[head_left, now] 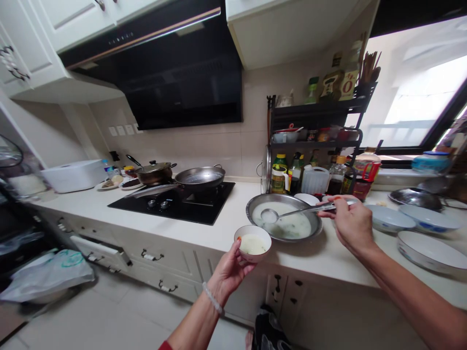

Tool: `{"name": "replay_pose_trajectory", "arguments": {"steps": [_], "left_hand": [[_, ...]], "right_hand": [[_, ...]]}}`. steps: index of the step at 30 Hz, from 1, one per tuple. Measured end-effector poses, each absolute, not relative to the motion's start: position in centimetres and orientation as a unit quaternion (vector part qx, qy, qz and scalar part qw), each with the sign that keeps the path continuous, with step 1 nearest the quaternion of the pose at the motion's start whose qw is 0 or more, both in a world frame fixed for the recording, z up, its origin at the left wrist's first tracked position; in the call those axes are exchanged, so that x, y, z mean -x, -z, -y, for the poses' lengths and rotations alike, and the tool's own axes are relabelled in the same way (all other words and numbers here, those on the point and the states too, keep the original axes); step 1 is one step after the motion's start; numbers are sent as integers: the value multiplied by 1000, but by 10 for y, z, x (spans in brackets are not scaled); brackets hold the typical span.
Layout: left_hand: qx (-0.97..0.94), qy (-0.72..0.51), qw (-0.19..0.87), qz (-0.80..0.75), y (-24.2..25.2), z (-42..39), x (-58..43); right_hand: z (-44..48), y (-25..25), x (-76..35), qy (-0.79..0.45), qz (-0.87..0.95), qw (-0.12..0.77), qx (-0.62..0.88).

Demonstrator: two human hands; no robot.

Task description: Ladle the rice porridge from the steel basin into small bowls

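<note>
A small bowl (253,243) with pale soup in it is held by my left hand (232,272), its thumb over the rim and fingers underneath, just in front of the counter edge. My right hand (348,223) grips the handle of a metal ladle (270,216). The ladle's head is over the large metal basin (316,232), which holds whitish soup with green bits and stands on the counter. The small bowl is left of the basin's near side, close to its rim.
Left of the basin, a black cooktop (204,214) carries a frying pan (200,178) and a lidded pot (154,173). A rack (317,109) with bottles stands behind the basin. Several bowls, including a white one (430,253), are at the right. A drawer (98,250) juts out below.
</note>
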State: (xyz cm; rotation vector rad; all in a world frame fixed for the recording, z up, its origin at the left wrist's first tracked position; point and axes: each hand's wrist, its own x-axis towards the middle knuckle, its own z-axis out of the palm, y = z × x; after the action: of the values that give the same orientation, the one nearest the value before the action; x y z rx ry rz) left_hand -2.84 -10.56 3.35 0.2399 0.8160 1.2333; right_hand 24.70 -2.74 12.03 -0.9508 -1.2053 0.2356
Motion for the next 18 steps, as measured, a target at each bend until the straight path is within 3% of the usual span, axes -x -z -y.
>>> {"name": "replay_pose_trajectory", "arguments": {"steps": [5, 9, 13, 16, 18], "left_hand": [[-108, -560, 733, -370, -33, 107, 28], [-109, -564, 735, -360, -32, 107, 27], [-109, -561, 736, -363, -33, 107, 27], [-111, -563, 737, -357, -34, 108, 27], [-111, -561, 738, -357, -35, 109, 28]], "right_hand": [[64, -134, -228, -216, 518, 699, 443], [96, -124, -217, -141, 628, 646, 411], [117, -103, -222, -36, 768, 580, 269], [125, -95, -227, -19, 825, 541, 164], [126, -95, -229, -26, 813, 556, 173]]}}
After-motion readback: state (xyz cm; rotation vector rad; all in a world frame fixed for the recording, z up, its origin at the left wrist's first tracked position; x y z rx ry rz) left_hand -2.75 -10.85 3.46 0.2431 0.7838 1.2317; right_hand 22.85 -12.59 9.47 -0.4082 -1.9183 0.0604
